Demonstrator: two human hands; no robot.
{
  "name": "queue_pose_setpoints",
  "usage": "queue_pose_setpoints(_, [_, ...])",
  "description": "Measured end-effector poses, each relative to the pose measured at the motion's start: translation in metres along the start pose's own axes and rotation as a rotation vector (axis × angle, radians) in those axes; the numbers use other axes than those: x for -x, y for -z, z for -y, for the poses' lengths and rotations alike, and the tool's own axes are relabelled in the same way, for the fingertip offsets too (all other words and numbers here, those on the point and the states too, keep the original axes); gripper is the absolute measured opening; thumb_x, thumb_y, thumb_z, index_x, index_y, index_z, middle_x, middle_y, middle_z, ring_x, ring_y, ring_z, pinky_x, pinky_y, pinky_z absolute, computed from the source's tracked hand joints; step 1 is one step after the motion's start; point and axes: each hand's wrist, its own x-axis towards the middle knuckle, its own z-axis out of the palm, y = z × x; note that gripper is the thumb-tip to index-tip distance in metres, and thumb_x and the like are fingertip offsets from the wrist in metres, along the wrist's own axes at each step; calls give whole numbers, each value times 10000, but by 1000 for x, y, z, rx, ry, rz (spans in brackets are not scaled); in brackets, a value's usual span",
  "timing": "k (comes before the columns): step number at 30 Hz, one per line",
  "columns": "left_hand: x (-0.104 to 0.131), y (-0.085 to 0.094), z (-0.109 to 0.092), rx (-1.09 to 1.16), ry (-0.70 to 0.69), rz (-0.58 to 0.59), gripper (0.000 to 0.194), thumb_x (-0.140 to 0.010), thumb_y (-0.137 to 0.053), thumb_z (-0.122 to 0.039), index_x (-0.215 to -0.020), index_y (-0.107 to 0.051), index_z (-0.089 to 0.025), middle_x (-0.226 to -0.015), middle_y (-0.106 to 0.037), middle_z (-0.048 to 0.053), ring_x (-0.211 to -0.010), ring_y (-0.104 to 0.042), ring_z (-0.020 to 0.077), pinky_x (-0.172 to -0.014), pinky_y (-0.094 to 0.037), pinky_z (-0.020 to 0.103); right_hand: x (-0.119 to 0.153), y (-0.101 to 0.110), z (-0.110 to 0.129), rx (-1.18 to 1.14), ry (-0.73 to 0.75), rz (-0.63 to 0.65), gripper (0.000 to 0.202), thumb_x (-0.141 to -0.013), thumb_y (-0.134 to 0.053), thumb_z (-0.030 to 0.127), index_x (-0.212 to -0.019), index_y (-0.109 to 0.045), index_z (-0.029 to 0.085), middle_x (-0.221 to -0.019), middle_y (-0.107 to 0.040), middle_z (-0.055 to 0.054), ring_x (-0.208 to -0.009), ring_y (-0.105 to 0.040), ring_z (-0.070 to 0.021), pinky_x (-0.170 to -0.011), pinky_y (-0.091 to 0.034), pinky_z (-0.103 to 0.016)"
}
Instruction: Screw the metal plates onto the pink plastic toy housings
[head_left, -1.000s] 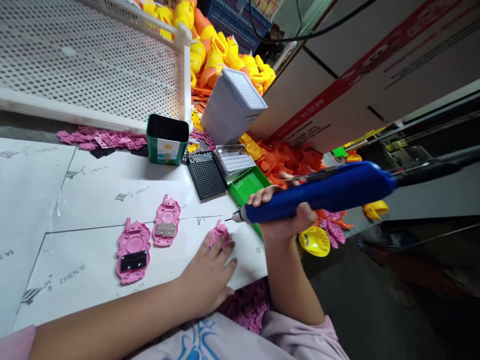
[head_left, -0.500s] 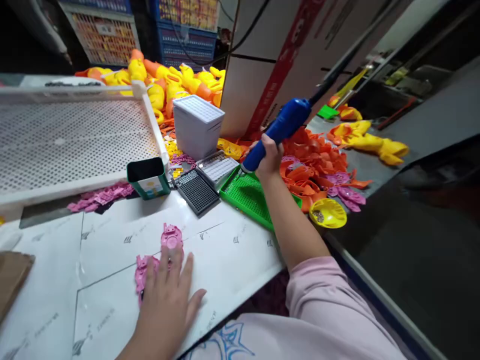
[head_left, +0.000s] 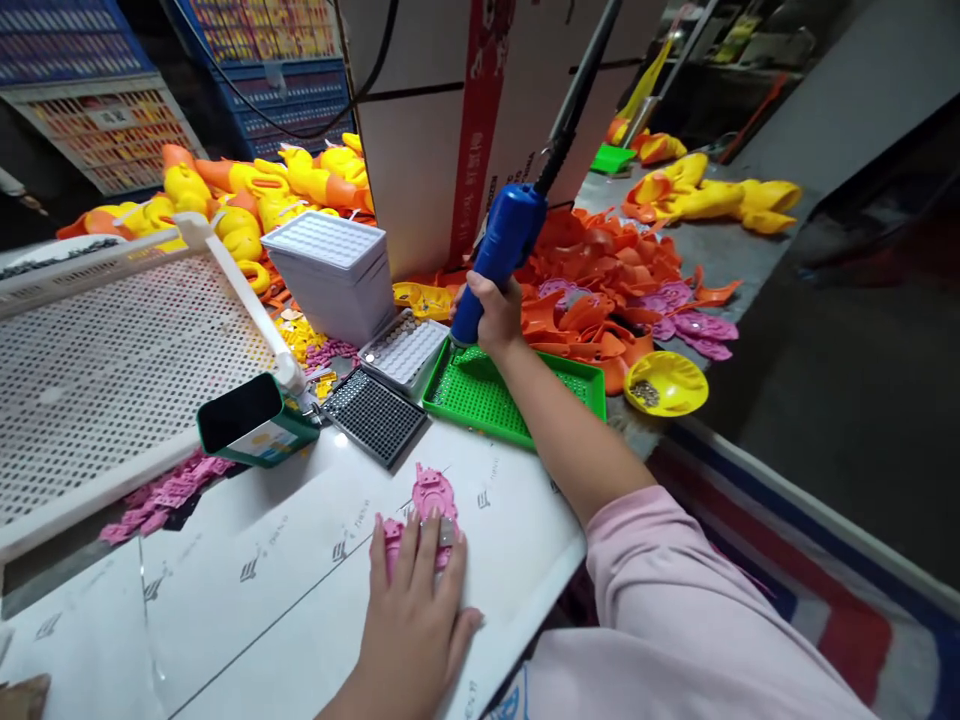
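Observation:
My left hand [head_left: 420,600] lies palm down with its fingers spread over pink plastic parts [head_left: 433,490] on the white-covered table [head_left: 292,610]. One part shows above the fingertips, another shows between them, and a small grey square sits on the right-hand one. My right hand [head_left: 495,315] is wrapped around a blue electric screwdriver [head_left: 501,240], tilted with its tip down at the left end of a green tray [head_left: 517,420]. Small metallic pieces appear near that tip, too small to name. The palm hides part of the pink pieces.
A black perforated tray [head_left: 379,415], a shallow white tray [head_left: 405,350], stacked white trays [head_left: 330,275] and a dark green tin [head_left: 259,425] stand ahead. Left is a white perforated crate [head_left: 112,370]. Orange parts [head_left: 577,280] and a yellow bowl [head_left: 667,385] lie right.
The view has turned. My left hand and the pink parts have slid right along the table, nearer the green tray. The screwdriver now appears more upright, its tip still at the tray.

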Motion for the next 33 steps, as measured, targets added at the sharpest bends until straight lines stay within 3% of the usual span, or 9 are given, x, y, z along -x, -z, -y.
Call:
queue_pose_setpoints(9, [-42,-8,15,81,-76,-19,391,-847,-598,-297,-1230,-645,-239,-1245,-651,132,-1118,-559,320,-1076,-291,518,0,-5,1,7,26,59,409,-574,-772,516,-783,-587,218,-483,-573,91,-400,-558,-99,-405,-471,-234])
queue_pose_setpoints(15, [-48,-10,23,200,-53,-88,331,-924,-524,-256,-1215,-649,-160,-1220,-673,99,-1116,-555,273,-1080,-311,450,-4,-5,-1,-5,39,12,405,-589,-762,546,-725,-548,230,-475,-556,87,-383,-528,-97,-389,-458,-242])
queue_pose_setpoints(20, [-45,-14,26,232,-71,-118,267,-925,-541,-247,-1146,-678,-185,-1166,-697,74,-1094,-566,272,-1071,-321,451,2,0,24,-46,52,25,425,-610,-719,579,-830,-589,240,-500,-572,77,-433,-568,-129,-426,-479,-271])
queue_pose_setpoints(26, [-42,-15,30,230,-124,-101,276,-916,-536,-199,-1158,-669,-193,-1168,-689,83,-1128,-565,280,-1070,-335,475,59,-5,59,-71,-4,135,480,-640,-662,608,-948,-616,242,-521,-594,65,-511,-624,-152,-450,-468,-268])
queue_pose_setpoints(30, [-44,-13,31,186,-111,-119,254,-931,-518,-202,-1126,-677,-175,-1143,-696,96,-1106,-581,289,-1042,-357,477,108,-9,56,-83,-73,180,453,-613,-695,594,-846,-598,217,-518,-574,52,-486,-626,-153,-425,-474,-261])
queue_pose_setpoints(33, [-44,-13,31,167,-100,-125,247,-924,-537,-211,-1124,-675,-167,-1140,-697,100,-1096,-587,300,-1029,-361,487,127,-9,49,-103,-100,198,459,-566,-738,585,-789,-583,215,-518,-579,50,-432,-593,-144,-417,-486,-272])
